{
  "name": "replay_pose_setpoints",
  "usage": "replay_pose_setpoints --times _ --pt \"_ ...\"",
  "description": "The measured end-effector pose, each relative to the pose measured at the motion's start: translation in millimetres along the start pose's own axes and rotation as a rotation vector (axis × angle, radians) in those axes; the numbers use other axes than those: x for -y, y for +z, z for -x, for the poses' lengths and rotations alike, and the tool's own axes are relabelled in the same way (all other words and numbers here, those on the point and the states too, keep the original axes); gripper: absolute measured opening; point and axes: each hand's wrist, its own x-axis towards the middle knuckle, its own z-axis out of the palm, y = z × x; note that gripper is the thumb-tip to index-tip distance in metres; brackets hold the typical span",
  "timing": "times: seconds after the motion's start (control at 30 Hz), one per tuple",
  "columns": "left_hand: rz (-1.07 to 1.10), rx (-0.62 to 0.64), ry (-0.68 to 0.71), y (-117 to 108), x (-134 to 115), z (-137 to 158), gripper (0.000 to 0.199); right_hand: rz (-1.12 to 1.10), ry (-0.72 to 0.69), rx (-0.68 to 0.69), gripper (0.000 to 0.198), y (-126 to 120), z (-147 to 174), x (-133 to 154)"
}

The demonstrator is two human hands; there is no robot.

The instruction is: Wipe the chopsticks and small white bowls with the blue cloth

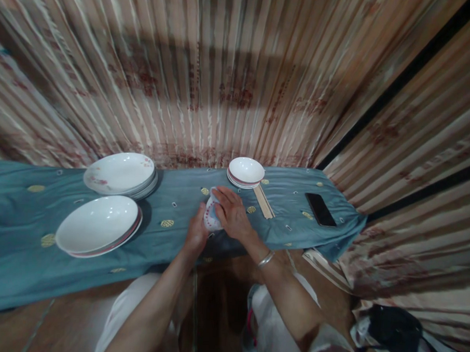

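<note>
A small white bowl with a row of red marks is tilted on its side between my two hands, just above the cloth-covered table. My left hand grips it from the left with the thumb up along its edge. My right hand lies over its right side, fingers bent and pressed to it. Whether a pale cloth is under the right fingers is too blurred to tell. Beyond the right hand stand small stacked white bowls, with a bundle of chopsticks lying beside them.
On the left sit stacked flowered plates and, nearer, stacked large white bowls. A black phone lies at the right of the blue tablecloth. Pleated curtains hang behind. A dark bag is at lower right.
</note>
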Motion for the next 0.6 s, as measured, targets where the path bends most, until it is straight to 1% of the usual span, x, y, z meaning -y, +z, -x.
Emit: replay_pose_setpoints --times 0.1,0.37,0.53,0.6 --pt "-0.065 -0.060 0.044 4.4 -2.3 4.4 0.017 -0.137 0.067 -0.047 0.043 5.4 -6.2 -14.7" --pt "0.045 0.033 0.043 5.1 -1.7 1.8 0.027 -0.447 0.382 -0.105 0.040 28.2 -8.0 -49.1" --pt "0.065 0.017 0.024 4.9 -4.5 3.9 0.028 -0.694 0.577 -0.164 0.045 50.1 3.2 -68.7" --pt "0.075 0.004 0.013 6.3 -6.0 4.5 0.030 -0.738 0.596 -0.183 0.048 60.2 9.8 -73.0"
